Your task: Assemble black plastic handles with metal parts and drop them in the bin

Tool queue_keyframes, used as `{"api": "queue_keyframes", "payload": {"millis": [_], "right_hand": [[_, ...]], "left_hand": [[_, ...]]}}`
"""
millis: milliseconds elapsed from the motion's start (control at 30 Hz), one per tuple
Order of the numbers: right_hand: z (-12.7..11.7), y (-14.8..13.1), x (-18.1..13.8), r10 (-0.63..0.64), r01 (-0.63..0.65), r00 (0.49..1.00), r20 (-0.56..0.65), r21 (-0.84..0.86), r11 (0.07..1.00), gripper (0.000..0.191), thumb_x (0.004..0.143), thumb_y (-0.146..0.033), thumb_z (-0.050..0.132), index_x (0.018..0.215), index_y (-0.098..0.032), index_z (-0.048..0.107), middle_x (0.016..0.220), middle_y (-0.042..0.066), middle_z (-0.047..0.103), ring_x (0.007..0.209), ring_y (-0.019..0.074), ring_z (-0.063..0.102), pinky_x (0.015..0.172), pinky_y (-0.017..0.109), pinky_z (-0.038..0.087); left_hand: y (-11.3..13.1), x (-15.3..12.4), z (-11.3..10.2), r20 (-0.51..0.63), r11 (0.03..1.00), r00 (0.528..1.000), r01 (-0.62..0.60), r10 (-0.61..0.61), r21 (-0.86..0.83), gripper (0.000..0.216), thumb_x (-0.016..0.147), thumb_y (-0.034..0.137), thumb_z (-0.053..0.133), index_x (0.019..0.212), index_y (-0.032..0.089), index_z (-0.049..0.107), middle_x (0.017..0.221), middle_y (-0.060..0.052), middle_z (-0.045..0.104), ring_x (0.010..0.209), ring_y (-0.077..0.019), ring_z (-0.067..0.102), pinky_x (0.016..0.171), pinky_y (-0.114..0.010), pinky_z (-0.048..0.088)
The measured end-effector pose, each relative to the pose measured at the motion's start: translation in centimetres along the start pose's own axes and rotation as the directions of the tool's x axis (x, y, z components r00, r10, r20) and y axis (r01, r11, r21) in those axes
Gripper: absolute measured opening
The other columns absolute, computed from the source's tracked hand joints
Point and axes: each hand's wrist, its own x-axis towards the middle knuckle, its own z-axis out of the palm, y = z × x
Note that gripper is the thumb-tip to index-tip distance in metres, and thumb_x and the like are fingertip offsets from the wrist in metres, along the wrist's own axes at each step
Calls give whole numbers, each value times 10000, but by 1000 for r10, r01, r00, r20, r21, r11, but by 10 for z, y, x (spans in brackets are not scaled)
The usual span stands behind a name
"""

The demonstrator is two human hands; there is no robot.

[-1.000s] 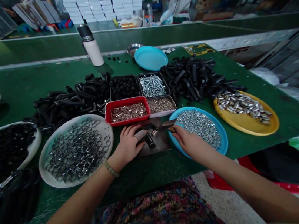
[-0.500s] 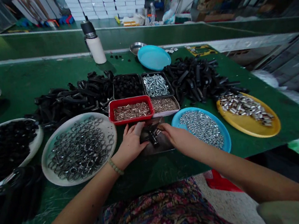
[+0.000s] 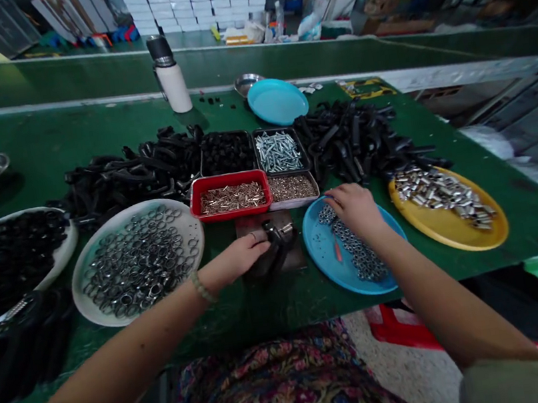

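My left hand (image 3: 249, 253) is closed at the near middle, thumb and fingers gripping a black plastic part (image 3: 279, 244) with a shiny metal piece at its top. The part is held over a dark metal plate (image 3: 298, 259) on the table. My right hand (image 3: 357, 210) reaches over the blue tray (image 3: 321, 273), fingers bent together and tips down at its far rim. Whether those fingertips pinch anything is hidden. Small silvery nuts (image 3: 366, 258) lie in that tray, along with a small pinkish strip (image 3: 337, 250).
A red bin (image 3: 193, 206) of copper-coloured pins, a tray of screws (image 3: 279, 151) and black handles (image 3: 347, 136) stand behind. Metal rings (image 3: 139, 264) fill a white tray to the left; metal sleeves (image 3: 443, 196) lie in a yellow tray at right. A bottle (image 3: 174, 84) stands farther back.
My right hand has left the black part and moved right, over the nuts. My left hand keeps hold of the part, which has turned. The nuts now lie bunched toward the tray's right side.
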Motion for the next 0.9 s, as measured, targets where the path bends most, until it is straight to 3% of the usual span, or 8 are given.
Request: {"api": "queue_keyframes", "payload": {"millis": [133,233,367,467,567,700,900], "right_hand": [[12,-22,78,-106,108,970,221,4,994,244,916,-320,517,1016,-181,691,1054,131,662,1030,267,519,801,351,375],[23,-29,104,-141,141,952,272,19,990,186,889,-264,551,951,-158,691,1045,132,671,1029,262,521,803,344,365],[30,-29,105,-128,124,960,248,35,992,191,892,-236,516,979,-150,662,1082,134,664,1033,264,521,819,357,367],[32,-27,100,-86,80,971,223,35,996,225,906,-236,469,1029,-134,628,1075,156,660,1023,271,523,819,369,375],[34,-24,97,-55,45,978,203,52,998,229,905,-240,454,1016,-124,616,1003,166,670,988,280,537,816,376,383],[37,-21,98,-18,-1,988,156,120,993,254,914,-250,425,1041,-114,600,986,168,668,960,274,558,820,361,395],[38,-16,97,-11,-25,991,131,270,963,231,864,-149,455,1017,-134,627,977,107,691,920,215,609,829,302,434]], "left_hand": [[-5,-8,-1,-127,889,991,103,-52,445,199,902,247,465,918,163,644,983,-99,628,857,-211,617,849,-351,483],[4,-4,-12,-148,803,989,86,2,589,206,907,310,488,913,173,641,982,-92,607,843,-212,602,824,-344,475],[22,59,-27,-232,728,951,10,206,686,268,920,344,469,896,160,661,1000,-115,612,972,-253,549,884,-384,417],[30,124,-22,-151,683,966,-33,208,729,228,911,240,467,923,161,680,1019,-122,637,1032,-269,521,875,-413,373],[32,166,-8,-116,676,976,-39,183,736,265,906,145,427,891,128,691,971,-140,663,1032,-273,530,888,-448,328],[30,176,1,-121,689,974,-46,192,723,286,906,122,409,865,92,690,936,-169,676,1005,-281,556,871,-466,327],[32,176,-10,-143,722,971,-42,193,690,286,926,162,396,941,134,680,967,-142,688,993,-258,593,868,-429,380]]}}
